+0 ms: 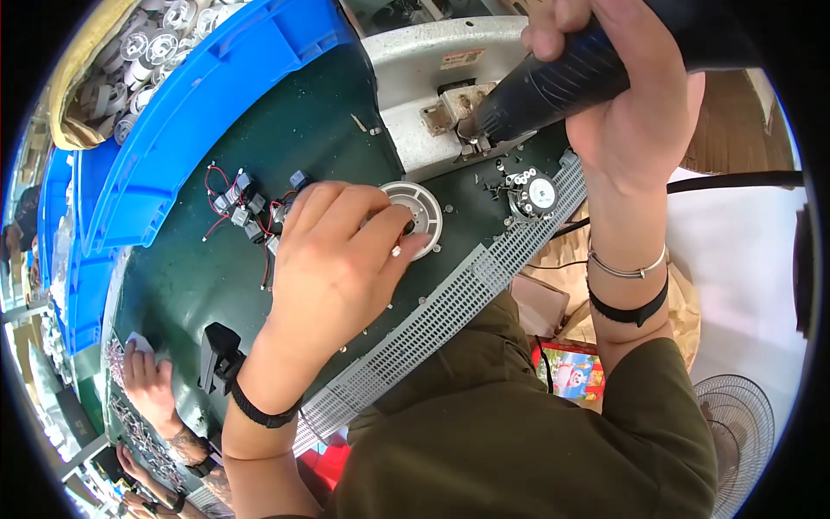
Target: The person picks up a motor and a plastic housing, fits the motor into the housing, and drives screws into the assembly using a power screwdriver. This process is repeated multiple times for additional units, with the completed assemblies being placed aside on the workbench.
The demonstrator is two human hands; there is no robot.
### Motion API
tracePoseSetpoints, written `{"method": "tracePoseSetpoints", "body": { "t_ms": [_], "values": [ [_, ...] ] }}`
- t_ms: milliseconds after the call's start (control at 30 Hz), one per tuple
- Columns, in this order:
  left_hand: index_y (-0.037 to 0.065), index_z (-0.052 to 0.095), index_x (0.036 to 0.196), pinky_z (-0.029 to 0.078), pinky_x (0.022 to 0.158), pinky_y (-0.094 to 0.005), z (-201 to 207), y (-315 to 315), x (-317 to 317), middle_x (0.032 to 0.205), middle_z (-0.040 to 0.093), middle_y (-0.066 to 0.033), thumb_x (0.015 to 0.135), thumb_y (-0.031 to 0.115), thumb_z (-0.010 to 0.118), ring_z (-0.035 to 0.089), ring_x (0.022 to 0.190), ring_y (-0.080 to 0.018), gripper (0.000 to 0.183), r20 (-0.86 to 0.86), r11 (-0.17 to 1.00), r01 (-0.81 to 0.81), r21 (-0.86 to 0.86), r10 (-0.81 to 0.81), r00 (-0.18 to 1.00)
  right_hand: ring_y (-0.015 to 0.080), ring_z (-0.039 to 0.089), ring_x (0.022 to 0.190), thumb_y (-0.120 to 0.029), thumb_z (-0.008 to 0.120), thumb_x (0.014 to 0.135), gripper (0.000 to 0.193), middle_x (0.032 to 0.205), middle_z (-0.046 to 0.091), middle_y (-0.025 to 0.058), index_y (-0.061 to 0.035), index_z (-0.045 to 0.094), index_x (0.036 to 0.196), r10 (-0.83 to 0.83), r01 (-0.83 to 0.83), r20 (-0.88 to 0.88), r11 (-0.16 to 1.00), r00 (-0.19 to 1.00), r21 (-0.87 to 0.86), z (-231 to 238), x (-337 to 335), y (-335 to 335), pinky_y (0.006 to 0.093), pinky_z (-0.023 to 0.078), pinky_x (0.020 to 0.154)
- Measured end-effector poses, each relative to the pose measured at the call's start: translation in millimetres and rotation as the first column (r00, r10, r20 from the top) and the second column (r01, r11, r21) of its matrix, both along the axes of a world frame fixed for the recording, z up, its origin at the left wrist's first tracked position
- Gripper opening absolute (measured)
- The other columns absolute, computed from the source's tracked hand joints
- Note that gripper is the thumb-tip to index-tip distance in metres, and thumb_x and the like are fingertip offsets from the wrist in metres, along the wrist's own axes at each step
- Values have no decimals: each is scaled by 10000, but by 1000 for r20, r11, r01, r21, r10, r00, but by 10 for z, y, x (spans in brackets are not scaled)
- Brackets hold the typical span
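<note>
My left hand (333, 251) reaches over the dark green work surface, fingers curled and thumb closed on a round, pale plastic part with spokes (429, 204). Its fingers hide part of the centre. At the upper right, my right hand (644, 108) is wrapped round a thick black electric screwdriver (562, 82). The tool tilts down to the left, its tip at the small outlet block (451, 108) of a silvery metal screw feeder (406, 65). Close to my left hand lie several small grey motors (249, 212) with red wires.
A round disc assembly (533, 194) sits among loose screws below the feeder. Perforated grey strip (424, 316) lines the near edge. Blue bins (207, 86) stand at the left, beside a sack of white plastic parts (160, 48). Another person's hand (149, 385) works at lower left.
</note>
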State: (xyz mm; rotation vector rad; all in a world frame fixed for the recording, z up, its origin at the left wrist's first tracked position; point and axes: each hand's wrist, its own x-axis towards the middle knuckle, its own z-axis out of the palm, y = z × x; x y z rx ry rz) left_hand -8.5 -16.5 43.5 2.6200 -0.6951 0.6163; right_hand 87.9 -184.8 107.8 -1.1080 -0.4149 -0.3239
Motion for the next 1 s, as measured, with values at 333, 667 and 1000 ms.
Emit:
{"method": "tracePoseSetpoints", "body": {
  "t_ms": [333,667,1000],
  "values": [
    [29,664,920,484,710,-370,-241,96,-141,1003,576,-117,610,119,795,568,849,-280,348,-14,978,40,-203,-44,999,203,534,505,-17,593,809,357,638,535,109,65,444,1123,-64,68,80,996,995,-50,-4,-67,-12,296,467,488],
    [40,665,918,484,709,-369,-271,81,-148,1028,571,-117,623,134,791,569,841,-284,334,-8,976,30,-213,-33,999,195,518,486,14,579,790,347,619,527,104,70,451,1108,-66,71,72,995,995,-73,8,-37,19,284,454,487],
    [46,656,907,497,706,-379,-373,30,-129,1092,564,-149,619,146,801,587,838,-287,338,53,964,1,-265,14,998,179,558,511,-232,532,874,401,652,536,65,48,424,1140,34,3,258,990,966,-142,23,-92,-138,298,483,514]
  ]
}}
